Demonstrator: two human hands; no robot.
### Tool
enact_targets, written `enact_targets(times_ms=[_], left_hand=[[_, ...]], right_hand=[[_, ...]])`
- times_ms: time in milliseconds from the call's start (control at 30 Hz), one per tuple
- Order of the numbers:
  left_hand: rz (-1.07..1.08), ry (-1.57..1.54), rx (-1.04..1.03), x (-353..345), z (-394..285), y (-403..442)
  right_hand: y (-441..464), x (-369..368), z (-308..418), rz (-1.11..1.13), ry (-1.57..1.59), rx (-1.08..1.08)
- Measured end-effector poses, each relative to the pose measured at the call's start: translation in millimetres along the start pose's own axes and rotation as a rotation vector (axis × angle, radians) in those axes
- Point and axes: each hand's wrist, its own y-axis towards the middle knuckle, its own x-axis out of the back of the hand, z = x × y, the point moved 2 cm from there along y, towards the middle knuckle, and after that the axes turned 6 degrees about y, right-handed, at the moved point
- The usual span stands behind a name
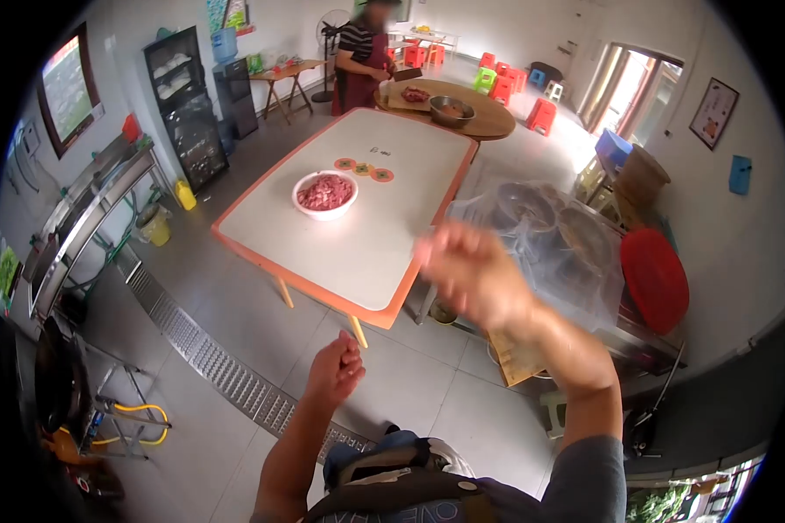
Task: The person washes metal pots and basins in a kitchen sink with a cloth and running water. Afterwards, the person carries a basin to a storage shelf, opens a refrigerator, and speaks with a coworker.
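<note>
My left hand [336, 370] hangs low in front of my body, beyond the near edge of the table. Its fingers are curled in, and nothing shows in them. Raised higher on the right, my right hand [475, 270] is smeared by motion; whether it holds anything cannot be made out. It appears between the table's right corner and some plastic-covered things. A white bowl [299, 206] of chopped raw meat [324, 193] stands on the pale table [323, 261] with an orange border, apart from both hands.
Behind the table, a person [358, 61] holds a cleaver [407, 75] at a round wooden table [488, 122] with meat and a metal bowl [452, 111]. Clear plastic [532, 261] covers basins on the right. A floor drain grate [209, 349] runs along the left. Stools [541, 115] stand farther back.
</note>
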Motion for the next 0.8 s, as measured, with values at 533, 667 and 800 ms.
enact_targets(times_ms=[533, 667, 800], left_hand=[[-0.097, -0.087, -0.067, 73, -35, -52], [-0.283, -0.181, -0.281, 100, -57, -83], [-0.514, -0.28, -0.494, 128, -54, -141]], right_hand=[[43, -79, -163, 0.184, 0.095, 0.314], [40, -139, -220, 0.376, 0.253, -0.007], [60, -164, -246, 0.5, 0.304, -0.241]])
